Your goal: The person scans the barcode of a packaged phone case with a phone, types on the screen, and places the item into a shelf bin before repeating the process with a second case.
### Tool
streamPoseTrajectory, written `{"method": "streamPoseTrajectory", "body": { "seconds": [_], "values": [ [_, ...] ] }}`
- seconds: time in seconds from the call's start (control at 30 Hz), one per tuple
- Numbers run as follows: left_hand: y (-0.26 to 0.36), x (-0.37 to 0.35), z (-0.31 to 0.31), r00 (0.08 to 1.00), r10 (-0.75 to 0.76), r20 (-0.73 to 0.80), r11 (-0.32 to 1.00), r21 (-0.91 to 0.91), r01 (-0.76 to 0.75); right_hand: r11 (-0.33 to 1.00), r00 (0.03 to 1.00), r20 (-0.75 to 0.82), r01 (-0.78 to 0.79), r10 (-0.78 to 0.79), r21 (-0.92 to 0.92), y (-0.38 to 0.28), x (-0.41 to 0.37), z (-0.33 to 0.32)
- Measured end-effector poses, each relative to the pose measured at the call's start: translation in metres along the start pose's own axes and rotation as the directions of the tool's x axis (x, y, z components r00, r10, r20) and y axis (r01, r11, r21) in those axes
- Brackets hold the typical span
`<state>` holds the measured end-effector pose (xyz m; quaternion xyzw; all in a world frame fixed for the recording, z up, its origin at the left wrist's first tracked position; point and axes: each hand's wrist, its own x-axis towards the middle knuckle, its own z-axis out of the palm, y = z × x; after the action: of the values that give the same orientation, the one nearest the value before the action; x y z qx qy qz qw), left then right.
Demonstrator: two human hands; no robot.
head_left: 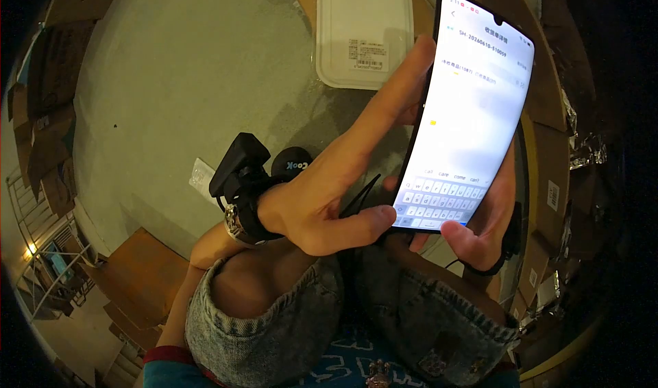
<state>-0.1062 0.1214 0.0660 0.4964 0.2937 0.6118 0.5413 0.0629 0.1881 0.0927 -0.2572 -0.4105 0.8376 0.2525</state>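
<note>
A smartphone with a lit screen is held up between my two hands. On its screen are Chinese text, a number line and a keyboard along the bottom. My left hand grips the left side, its index finger stretched along the edge and its thumb at the lower left corner. My right hand wraps the right side from behind, with its thumb at the keyboard's lower right. The right fingers are mostly hidden behind the phone. A black device and a watch are strapped to my left wrist.
A white rectangular package with a printed label lies on the pale floor beyond the phone. Cardboard boxes line the left, and more cartons stand at the right. A brown board lies at the lower left near metal racks.
</note>
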Motion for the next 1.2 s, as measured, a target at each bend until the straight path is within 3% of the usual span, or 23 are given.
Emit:
{"method": "streamPoseTrajectory", "body": {
  "seconds": [0.1,0.3,0.4,0.53,0.7,0.9,1.2],
  "values": [
    [0.001,0.0,-0.004,1.0,-0.005,0.027,0.998,0.056,0.003,0.994,0.999,-0.028,-0.05,0.047,-0.099,-0.003,-0.003,0.001],
    [0.002,0.0,-0.007,0.999,0.004,0.04,0.996,0.093,-0.008,0.993,0.997,-0.039,-0.07,0.066,-0.098,-0.004,0.0,0.004],
    [0.002,0.0,-0.008,0.999,-0.007,0.034,0.994,0.111,0.004,0.994,0.997,0.056,-0.053,0.058,-0.093,-0.003,0.004,-0.003],
    [0.002,0.001,-0.012,0.999,-0.018,0.031,0.991,0.13,0.013,0.997,0.997,0.062,-0.035,0.039,-0.063,0.002,0.007,-0.005],
    [-0.005,0.002,-0.015,1.0,-0.005,0.008,0.995,0.097,0.004,1.0,1.0,-0.01,0.005,-0.005,0.019,0.01,0.007,-0.004],
    [-0.014,0.005,-0.023,1.0,-0.02,-0.02,0.999,0.044,0.021,0.993,0.993,-0.046,-0.112,0.111,-0.035,0.006,0.017,-0.008],
    [-0.011,0.008,-0.026,0.996,-0.084,-0.032,0.994,-0.074,0.081,0.988,0.982,-0.105,-0.156,0.155,-0.002,0.003,0.026,-0.004]
  ]
}}
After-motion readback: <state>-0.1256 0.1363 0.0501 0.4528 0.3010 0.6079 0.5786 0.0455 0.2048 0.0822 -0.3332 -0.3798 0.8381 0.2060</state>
